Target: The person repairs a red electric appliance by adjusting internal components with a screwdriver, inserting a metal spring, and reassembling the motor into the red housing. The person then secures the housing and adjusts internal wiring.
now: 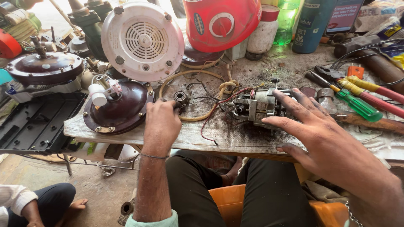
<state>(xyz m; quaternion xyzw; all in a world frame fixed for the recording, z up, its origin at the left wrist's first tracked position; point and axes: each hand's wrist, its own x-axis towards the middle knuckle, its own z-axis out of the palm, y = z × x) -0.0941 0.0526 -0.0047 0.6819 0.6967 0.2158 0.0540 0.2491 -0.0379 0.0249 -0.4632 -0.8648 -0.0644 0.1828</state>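
We had the bare motor (257, 107) stripped out, right hand (313, 130) spread over it, left hand (162, 126) pinching 1 bearing (180, 97) left of it, reassembly not begun

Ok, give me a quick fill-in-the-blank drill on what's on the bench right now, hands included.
1. The right hand rests with spread fingers on the electric ____ with red wires.
2. The left hand pinches a small round ____ lying on the bench cover.
3. The screwdriver right of the right hand has a ____ handle.
4. The round vented cover behind the left hand is ____ in colour.

Missing words: motor; bearing; green; white
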